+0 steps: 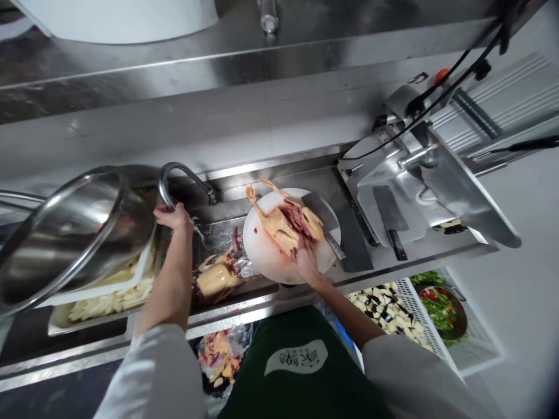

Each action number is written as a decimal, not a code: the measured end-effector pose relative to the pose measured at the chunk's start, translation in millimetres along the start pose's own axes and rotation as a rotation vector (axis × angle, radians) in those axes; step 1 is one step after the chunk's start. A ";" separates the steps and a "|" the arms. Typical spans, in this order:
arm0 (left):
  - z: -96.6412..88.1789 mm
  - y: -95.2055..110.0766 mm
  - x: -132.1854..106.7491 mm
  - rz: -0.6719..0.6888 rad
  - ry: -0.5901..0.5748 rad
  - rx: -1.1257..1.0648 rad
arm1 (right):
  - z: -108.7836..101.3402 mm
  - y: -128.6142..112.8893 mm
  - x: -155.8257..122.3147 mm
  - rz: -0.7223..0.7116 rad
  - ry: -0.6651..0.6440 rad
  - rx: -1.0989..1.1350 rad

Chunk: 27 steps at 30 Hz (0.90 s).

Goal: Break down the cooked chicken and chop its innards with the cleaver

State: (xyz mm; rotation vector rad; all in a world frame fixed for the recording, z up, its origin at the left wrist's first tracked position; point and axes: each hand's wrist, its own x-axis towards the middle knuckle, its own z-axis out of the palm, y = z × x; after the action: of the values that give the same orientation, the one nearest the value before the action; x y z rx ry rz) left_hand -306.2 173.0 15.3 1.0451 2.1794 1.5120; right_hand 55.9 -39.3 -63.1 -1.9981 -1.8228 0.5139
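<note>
While the left hand [175,220] stretched forward over the sink [262,298], its fingers bent at the curved faucet's [187,170] mouth; whether they gripped, I couldn't tell. The right hand [307,265], angled inward, lay open upon 1 split bird [277,226] on the round white board [258,256].

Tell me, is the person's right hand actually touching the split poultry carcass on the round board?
Touching. The head view shows the right hand with its fingers against the split poultry carcass, at its near edge.
</note>
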 end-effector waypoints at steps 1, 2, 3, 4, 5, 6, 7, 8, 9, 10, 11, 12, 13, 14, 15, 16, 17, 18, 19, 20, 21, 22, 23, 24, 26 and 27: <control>8.1 1.3 -21.6 0.001 0.050 0.037 | 5.4 -2.9 -4.1 0.001 -0.005 -0.002; 17.8 2.4 -48.1 -0.023 0.090 0.080 | 8.8 -5.5 -9.0 -0.002 -0.023 -0.008; 28.7 3.7 -78.5 -0.027 0.063 0.110 | 9.8 -8.0 -14.0 -0.004 -0.051 -0.018; 40.4 5.7 -111.2 -0.006 -0.008 0.121 | 8.1 -10.2 -18.4 -0.004 -0.089 -0.030; 52.7 8.7 -144.3 0.032 -0.126 0.127 | 3.6 -11.9 -21.4 -0.005 -0.133 -0.041; 65.1 12.8 -176.0 0.101 -0.348 0.170 | -3.6 -12.5 -22.6 -0.011 -0.175 -0.045; 77.4 17.9 -204.4 0.147 -0.520 0.236 | -13.4 -11.8 -21.4 -0.028 -0.210 -0.040; 89.0 23.6 -228.0 0.139 -0.630 0.310 | -25.1 -9.2 -17.5 -0.056 -0.230 -0.023; 99.6 29.2 -246.0 0.096 -0.705 0.380 | -38.0 -4.6 -10.7 -0.083 -0.225 0.001; 108.6 34.1 -258.2 0.046 -0.745 0.442 | -51.0 1.8 -0.9 -0.102 -0.199 0.025; 115.8 37.6 -265.1 -0.008 -0.760 0.492 | -63.0 9.8 11.4 -0.109 -0.161 0.045; 121.0 39.2 -267.7 -0.045 -0.764 0.525 | -73.2 18.7 25.5 -0.083 -0.116 0.048; 124.1 38.8 -267.3 -0.054 -0.766 0.541 | -80.6 27.7 40.3 -0.054 -0.098 0.036; 125.3 36.3 -265.1 -0.036 -0.770 0.541 | -85.1 36.2 54.7 -0.031 -0.120 0.022; 124.9 32.2 -262.2 -0.001 -0.773 0.526 | -86.7 43.4 67.6 -0.020 -0.176 0.017; 123.1 26.6 -259.4 0.045 -0.774 0.496 | -85.9 48.9 78.0 -0.020 -0.243 0.015; 120.4 20.2 -257.1 0.094 -0.771 0.450 | -83.4 52.4 85.5 -0.021 -0.303 0.011; 116.9 13.2 -255.4 0.139 -0.765 0.387 | -80.2 54.0 90.1 -0.022 -0.344 0.004; 112.9 6.2 -254.5 0.176 -0.756 0.309 | -76.9 54.0 92.3 -0.023 -0.367 -0.009; 108.4 -0.6 -254.1 0.205 -0.746 0.223 | -74.2 52.8 92.6 -0.021 -0.375 -0.027; 103.7 -6.7 -254.1 0.227 -0.739 0.139 | -72.6 50.9 91.8 -0.021 -0.380 -0.046; 98.6 -12.1 -254.4 0.239 -0.737 0.067 | -72.1 48.9 90.6 -0.023 -0.392 -0.061; 93.3 -16.7 -254.8 0.239 -0.735 0.016 | -72.8 47.0 89.6 -0.027 -0.407 -0.070; 87.8 -20.5 -255.2 0.227 -0.734 -0.015 | -74.2 45.7 89.0 -0.029 -0.421 -0.072; 76.5 -26.6 -255.2 0.177 -0.726 -0.061 | -78.3 44.5 89.2 -0.030 -0.436 -0.052; 71.0 -29.3 -254.5 0.144 -0.722 -0.092 | -80.2 44.5 89.5 -0.031 -0.438 -0.033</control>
State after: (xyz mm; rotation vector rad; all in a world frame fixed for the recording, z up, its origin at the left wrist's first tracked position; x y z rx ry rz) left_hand -98.4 38.1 -81.1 1.4542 1.5432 1.0340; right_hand 142.9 43.3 -18.0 -1.9883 -2.1152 0.9815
